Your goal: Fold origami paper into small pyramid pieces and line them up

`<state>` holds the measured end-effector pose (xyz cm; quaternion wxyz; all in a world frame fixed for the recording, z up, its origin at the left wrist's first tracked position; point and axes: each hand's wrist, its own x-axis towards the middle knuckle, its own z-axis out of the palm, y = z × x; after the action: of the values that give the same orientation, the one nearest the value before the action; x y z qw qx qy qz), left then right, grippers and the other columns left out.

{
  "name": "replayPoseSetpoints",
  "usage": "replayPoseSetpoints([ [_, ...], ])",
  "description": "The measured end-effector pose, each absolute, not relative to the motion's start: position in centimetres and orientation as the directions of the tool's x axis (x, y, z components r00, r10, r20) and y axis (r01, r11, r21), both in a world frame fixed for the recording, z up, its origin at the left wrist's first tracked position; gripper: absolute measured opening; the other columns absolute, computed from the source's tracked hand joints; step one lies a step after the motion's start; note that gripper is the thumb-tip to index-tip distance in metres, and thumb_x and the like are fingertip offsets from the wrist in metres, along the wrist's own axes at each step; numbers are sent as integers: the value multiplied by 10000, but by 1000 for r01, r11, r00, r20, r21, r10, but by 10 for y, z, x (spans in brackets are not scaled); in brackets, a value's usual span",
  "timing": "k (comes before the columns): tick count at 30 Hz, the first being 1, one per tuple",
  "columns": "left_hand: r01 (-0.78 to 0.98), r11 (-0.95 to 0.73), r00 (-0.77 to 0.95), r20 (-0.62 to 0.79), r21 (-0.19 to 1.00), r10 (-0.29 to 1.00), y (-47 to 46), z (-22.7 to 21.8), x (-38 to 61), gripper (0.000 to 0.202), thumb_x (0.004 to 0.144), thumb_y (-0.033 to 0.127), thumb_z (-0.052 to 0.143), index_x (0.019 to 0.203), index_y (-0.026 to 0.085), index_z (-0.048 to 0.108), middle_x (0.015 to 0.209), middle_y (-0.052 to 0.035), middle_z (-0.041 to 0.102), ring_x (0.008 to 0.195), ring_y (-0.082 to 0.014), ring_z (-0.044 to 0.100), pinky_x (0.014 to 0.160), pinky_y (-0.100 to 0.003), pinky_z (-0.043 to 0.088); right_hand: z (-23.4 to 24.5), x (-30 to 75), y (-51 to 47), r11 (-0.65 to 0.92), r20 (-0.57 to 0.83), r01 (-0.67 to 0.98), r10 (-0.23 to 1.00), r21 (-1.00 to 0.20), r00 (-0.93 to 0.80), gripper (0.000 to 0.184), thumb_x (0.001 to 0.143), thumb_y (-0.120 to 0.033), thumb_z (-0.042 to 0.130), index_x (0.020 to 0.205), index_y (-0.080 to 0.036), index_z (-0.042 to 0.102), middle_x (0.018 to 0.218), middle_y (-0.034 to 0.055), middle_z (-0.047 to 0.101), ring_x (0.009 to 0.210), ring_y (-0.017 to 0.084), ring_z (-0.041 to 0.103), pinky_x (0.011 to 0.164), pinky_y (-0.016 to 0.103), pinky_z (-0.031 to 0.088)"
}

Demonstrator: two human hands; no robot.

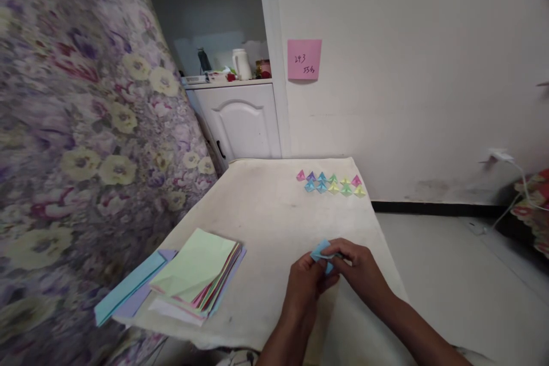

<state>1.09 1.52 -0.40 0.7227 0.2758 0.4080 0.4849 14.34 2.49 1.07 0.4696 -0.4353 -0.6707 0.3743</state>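
My left hand (303, 275) and right hand (355, 258), fingers closed, pinch blue paper (319, 249) right of the paper stack (198, 263); folded pieces (333, 189) lie beyond it, rightward.

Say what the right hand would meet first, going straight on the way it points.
Most likely the left hand, just past the blue paper that the right hand touches, though depth there is hard to judge.
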Motion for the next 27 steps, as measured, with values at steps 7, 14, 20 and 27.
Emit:
replayPoseSetpoints([
  [7,-465,382,171,-342,799,924,14,0,12,270,686,236,682,934,133,661,729,-32,657,642,-124,619,633,-243,492,-2,142,26,269,247,125,954,-955,-170,165,756,-167,558,814,-223,702,937,33,666,872,197,614,733,277,489],
  [14,-459,399,164,-366,794,916,14,1,9,215,683,246,682,857,127,644,679,-31,660,584,-134,638,575,-231,493,-1,150,24,541,454,278,831,-794,-321,271,863,-210,461,1038,-278,656,1110,53,599,986,187,580,835,302,471],
  [20,-456,426,224,-362,781,905,12,5,5,198,720,248,649,861,110,634,745,-72,678,646,-154,655,586,-226,500,-2,159,25,625,482,321,766,-711,-425,308,886,-201,419,1124,-289,594,1142,56,567,982,169,581,819,284,485],
  [27,-509,445,310,-325,737,893,9,11,-2,169,726,153,612,887,107,639,858,-92,678,750,-158,648,677,-244,508,1,162,20,667,446,429,736,-610,-509,388,882,-143,389,1214,-307,508,1218,54,507,1003,156,565,828,286,482],
])
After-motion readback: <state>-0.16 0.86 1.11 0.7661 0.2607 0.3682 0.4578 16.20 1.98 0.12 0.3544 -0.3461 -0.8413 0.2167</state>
